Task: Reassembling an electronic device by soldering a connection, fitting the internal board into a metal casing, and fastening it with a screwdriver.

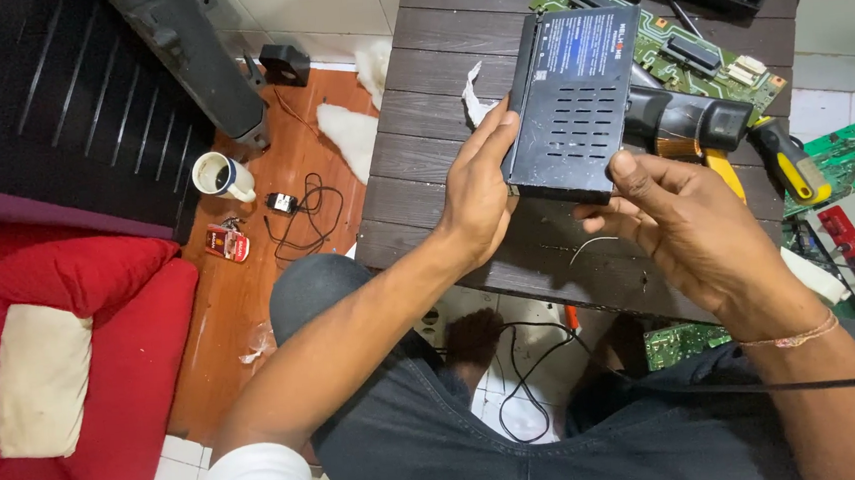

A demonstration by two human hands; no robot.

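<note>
black box held over the table edge

head view: a flat black set-top box (571, 105), rectangular, metal-looking casing w/ rows of vent slots in the middle and a dark printed label toward its far end. it's tilted up, near edge lifted, above the near-left part of the dark slatted wooden table (435, 59). left hand (476, 191) grips the box's left side, fingers running up along the edge, thumb underneath. right hand (682, 222) is at the near right corner, thumb tip touching the box, other fingers curled loosely and not closed on anything. just right of the box, a black-and-yellow tool (711, 130) lies on the table; a green circuit board (705, 55) sits behind it, far side. left on the floor: a mug (220, 174), a small red pack (227, 244), a black cable (305, 213).
</note>
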